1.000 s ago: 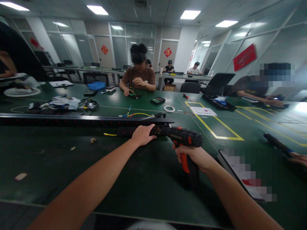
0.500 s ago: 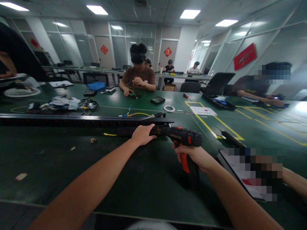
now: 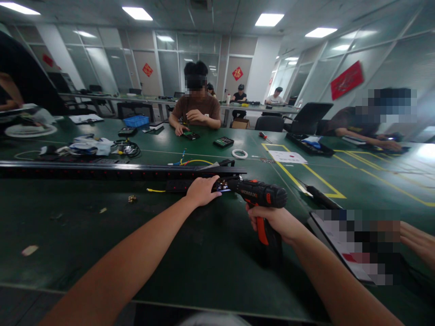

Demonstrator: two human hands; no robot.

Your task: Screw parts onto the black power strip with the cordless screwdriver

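Observation:
My right hand (image 3: 272,218) is wrapped round the grip of a black and orange cordless drill (image 3: 263,192). The drill lies level, pointing left. Its nose meets the bare end (image 3: 223,184) of a short black strip with red dots (image 3: 178,185), where small metal parts show under a bright light. My left hand (image 3: 203,192) grips this strip near that end, with thumb and fingers on either side. Just behind runs a long black rail (image 3: 118,171). The drill's tip is too small to make out. A yellow wire (image 3: 155,190) leaves the strip's left end.
A small heap of brass screws (image 3: 132,198) lies left of my left hand. Behind the rail are coloured wires (image 3: 183,158) and a white ring (image 3: 239,154). At right are a thin dark tool (image 3: 322,195), a clipboard (image 3: 335,244) and another person's hand (image 3: 419,244). Opposite sits a co-worker (image 3: 195,111).
Light now falls on the strip's end at the drill's nose, which was darker before. My hands have hardly moved. The other person's hand and the dark tool at right have shifted slightly.

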